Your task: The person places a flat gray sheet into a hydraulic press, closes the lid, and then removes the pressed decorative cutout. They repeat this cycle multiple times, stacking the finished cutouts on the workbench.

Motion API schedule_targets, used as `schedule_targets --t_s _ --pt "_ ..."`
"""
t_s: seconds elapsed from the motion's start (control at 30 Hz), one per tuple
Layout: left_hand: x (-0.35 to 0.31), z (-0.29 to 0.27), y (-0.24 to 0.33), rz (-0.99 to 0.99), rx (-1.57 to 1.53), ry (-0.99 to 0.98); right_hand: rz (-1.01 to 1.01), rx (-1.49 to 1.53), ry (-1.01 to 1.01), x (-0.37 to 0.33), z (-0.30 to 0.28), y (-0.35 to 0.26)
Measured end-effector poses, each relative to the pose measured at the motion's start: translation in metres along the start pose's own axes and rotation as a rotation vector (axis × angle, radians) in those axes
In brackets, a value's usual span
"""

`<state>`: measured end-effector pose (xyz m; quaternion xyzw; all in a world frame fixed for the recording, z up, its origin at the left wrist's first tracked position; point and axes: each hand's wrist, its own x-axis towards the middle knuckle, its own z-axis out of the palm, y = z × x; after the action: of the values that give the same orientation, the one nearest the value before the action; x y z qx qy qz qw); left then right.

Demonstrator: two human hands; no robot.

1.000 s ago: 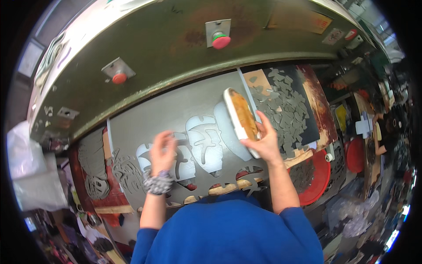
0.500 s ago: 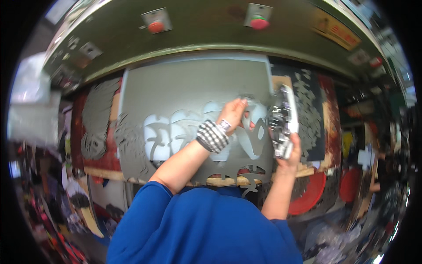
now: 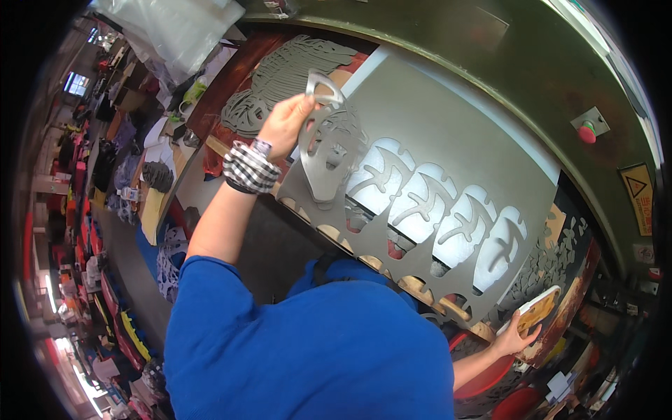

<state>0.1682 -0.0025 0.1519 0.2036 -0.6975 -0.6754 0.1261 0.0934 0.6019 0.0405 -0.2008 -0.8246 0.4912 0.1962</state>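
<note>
Grey scraps (image 3: pixel 542 269) near white-rimmed block (image 3: pixel 538 308) in right hand (image 3: pixel 512 339)

sheet (image 3: pixel 455 126): matt, smooth | plastic bag (image 3: pixel 178 35): glossy | wristband (image 3: pixel 248 166): cloth | shirt (image 3: pixel 308 343): matt cloth | machine beam (image 3: pixel 539 80): painted metal

Green machine beam (image 3: pixel 539 84) along top right, pinkish-red push button (image 3: pixel 587 132) on it, yellow warning sign (image 3: pixel 636 199) farther right. Clear plastic sheeting (image 3: pixel 171 35) upper left. Red tub (image 3: pixel 484 380), lower right. Far left: small bright window (image 3: pixel 77 83), cluttered, blurry.
</note>
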Motion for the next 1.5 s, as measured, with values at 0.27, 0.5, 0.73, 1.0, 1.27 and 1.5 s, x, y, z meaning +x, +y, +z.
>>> schedule_targets --t_s 0.27,0.5,0.73,1.0,1.27,1.5 --pt "-0.016 -0.032 -0.083 -0.363 0.678 0.139 -0.194 -1.092 0.022 -0.004 0.014 -0.027" --pt "-0.031 -0.049 -0.058 0.633 1.047 -0.41 -0.112 0.129 -0.799 -0.149 0.137 -0.151" --pt "-0.02 -0.055 -0.081 0.901 1.056 -0.8 0.268 0.047 -1.714 -0.243 0.243 -0.181" --pt "0.0 -0.052 -0.096 0.971 0.85 -0.978 0.756 0.614 -1.629 -0.253 0.27 -0.154" --pt "0.015 -0.045 -0.102 0.922 0.613 -0.937 1.007 0.773 -1.377 -0.26 0.269 -0.16" --pt "0.004 -0.034 -0.09 0.661 0.49 -0.766 0.939 0.959 -1.365 -0.257 0.274 -0.162"
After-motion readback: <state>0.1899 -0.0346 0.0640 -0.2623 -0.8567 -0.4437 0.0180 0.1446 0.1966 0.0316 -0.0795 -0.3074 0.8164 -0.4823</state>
